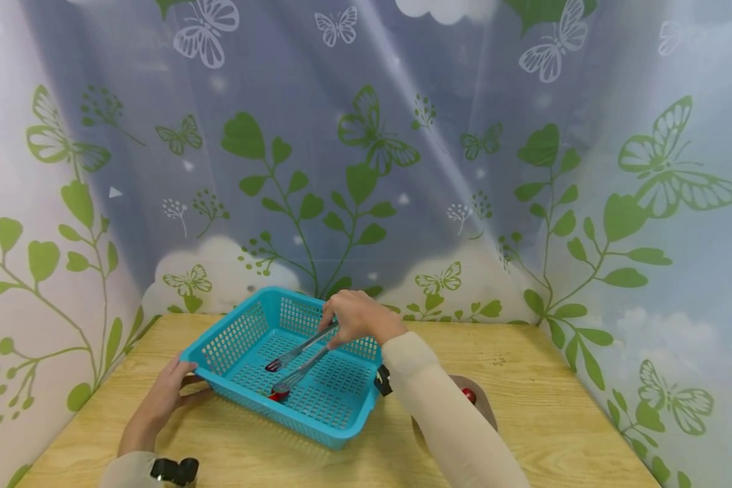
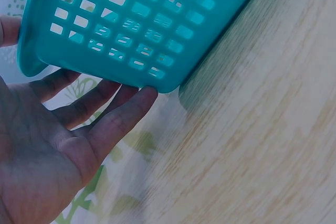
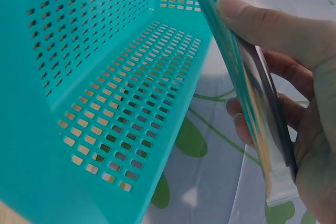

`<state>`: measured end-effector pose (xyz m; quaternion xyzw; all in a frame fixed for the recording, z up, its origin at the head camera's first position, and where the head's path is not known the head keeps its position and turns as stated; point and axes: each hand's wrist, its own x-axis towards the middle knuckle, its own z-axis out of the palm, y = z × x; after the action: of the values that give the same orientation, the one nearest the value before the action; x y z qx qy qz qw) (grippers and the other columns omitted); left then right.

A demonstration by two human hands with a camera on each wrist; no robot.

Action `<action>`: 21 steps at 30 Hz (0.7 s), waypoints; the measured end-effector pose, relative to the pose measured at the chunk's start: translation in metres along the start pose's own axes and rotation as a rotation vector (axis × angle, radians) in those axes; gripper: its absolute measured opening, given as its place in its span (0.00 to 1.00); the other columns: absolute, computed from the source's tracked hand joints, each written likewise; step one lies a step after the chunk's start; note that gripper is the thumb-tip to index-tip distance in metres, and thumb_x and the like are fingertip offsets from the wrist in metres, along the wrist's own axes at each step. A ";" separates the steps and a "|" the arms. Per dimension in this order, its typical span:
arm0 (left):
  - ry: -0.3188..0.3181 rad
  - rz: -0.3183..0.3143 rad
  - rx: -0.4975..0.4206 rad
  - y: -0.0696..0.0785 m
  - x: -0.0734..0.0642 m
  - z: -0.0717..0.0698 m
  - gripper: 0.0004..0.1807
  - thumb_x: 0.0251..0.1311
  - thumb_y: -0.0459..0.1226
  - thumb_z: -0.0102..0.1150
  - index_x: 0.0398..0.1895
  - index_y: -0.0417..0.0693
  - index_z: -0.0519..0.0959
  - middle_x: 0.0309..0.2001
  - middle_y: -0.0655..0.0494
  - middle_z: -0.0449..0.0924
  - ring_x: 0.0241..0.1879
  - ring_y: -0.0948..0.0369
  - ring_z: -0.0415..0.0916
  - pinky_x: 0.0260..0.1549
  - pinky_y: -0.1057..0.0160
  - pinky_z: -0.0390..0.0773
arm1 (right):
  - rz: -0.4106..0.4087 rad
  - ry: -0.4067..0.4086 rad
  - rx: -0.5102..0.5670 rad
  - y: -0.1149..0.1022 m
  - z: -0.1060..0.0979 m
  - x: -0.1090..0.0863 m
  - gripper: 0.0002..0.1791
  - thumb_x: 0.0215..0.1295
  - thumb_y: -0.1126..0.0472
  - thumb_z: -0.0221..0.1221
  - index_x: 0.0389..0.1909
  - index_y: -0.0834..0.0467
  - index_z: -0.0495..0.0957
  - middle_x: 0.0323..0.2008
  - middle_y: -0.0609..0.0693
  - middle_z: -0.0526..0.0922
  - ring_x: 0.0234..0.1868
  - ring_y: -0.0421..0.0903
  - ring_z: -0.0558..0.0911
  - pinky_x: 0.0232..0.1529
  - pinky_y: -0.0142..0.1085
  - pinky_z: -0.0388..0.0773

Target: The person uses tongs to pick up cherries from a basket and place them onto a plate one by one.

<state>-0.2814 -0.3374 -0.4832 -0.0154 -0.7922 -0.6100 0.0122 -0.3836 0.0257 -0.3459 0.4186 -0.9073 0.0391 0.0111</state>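
A blue plastic basket (image 1: 348, 434) with perforated walls stands on the wooden table. My left hand (image 1: 165, 396) holds its left corner, the thumb on the rim and the fingers against the outer wall; the left wrist view shows those fingers (image 2: 123, 121) along the wall's lower edge. Over the basket, my right hand (image 1: 356, 315) grips a pair of metal tongs (image 1: 305, 368). Their arms are spread apart and point down into the basket. A small red thing (image 1: 277, 396) with a bit of green lies at the nearer tip, partly hidden by it.
To the right of the basket is a brown tray (image 1: 484, 407) with a round red thing (image 1: 468, 395) on it, both partly hidden by my right sleeve. A curtain (image 1: 402, 224) printed with leaves and butterflies hangs behind the table (image 1: 543, 386).
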 end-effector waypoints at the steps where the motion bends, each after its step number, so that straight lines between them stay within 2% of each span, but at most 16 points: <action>1: 0.001 -0.002 0.000 0.000 0.000 0.000 0.31 0.80 0.43 0.30 0.79 0.34 0.50 0.70 0.30 0.59 0.48 0.71 0.75 0.57 0.50 0.88 | 0.000 -0.006 -0.009 0.000 0.000 0.002 0.16 0.53 0.48 0.78 0.45 0.39 0.91 0.64 0.45 0.83 0.68 0.45 0.79 0.69 0.48 0.81; 5: 0.003 -0.007 0.005 0.001 0.000 0.000 0.31 0.80 0.43 0.30 0.79 0.34 0.50 0.70 0.30 0.59 0.49 0.70 0.75 0.57 0.50 0.88 | -0.010 -0.039 -0.060 -0.001 0.004 0.009 0.16 0.53 0.47 0.78 0.44 0.39 0.91 0.62 0.43 0.85 0.65 0.44 0.81 0.62 0.43 0.85; 8: 0.004 -0.008 0.006 0.001 0.000 0.000 0.31 0.80 0.43 0.30 0.79 0.34 0.49 0.71 0.30 0.59 0.49 0.69 0.74 0.57 0.50 0.88 | -0.017 -0.055 -0.076 -0.002 0.007 0.013 0.16 0.53 0.47 0.78 0.44 0.39 0.91 0.55 0.40 0.88 0.56 0.40 0.85 0.52 0.37 0.88; 12: 0.004 -0.006 0.003 0.001 -0.001 0.000 0.31 0.80 0.42 0.30 0.79 0.34 0.49 0.71 0.30 0.59 0.49 0.69 0.75 0.58 0.49 0.88 | -0.011 -0.069 -0.062 -0.003 0.012 0.017 0.15 0.53 0.47 0.78 0.43 0.39 0.91 0.44 0.36 0.90 0.42 0.34 0.85 0.41 0.29 0.86; 21: 0.005 -0.004 0.002 -0.001 0.001 0.000 0.31 0.80 0.42 0.31 0.79 0.34 0.50 0.71 0.30 0.59 0.52 0.66 0.75 0.58 0.49 0.88 | 0.007 -0.090 -0.034 -0.010 0.014 0.022 0.12 0.53 0.49 0.78 0.40 0.41 0.92 0.40 0.36 0.90 0.40 0.32 0.84 0.41 0.28 0.86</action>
<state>-0.2820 -0.3378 -0.4837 -0.0124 -0.7929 -0.6091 0.0130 -0.3898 0.0015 -0.3582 0.4165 -0.9088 0.0047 -0.0228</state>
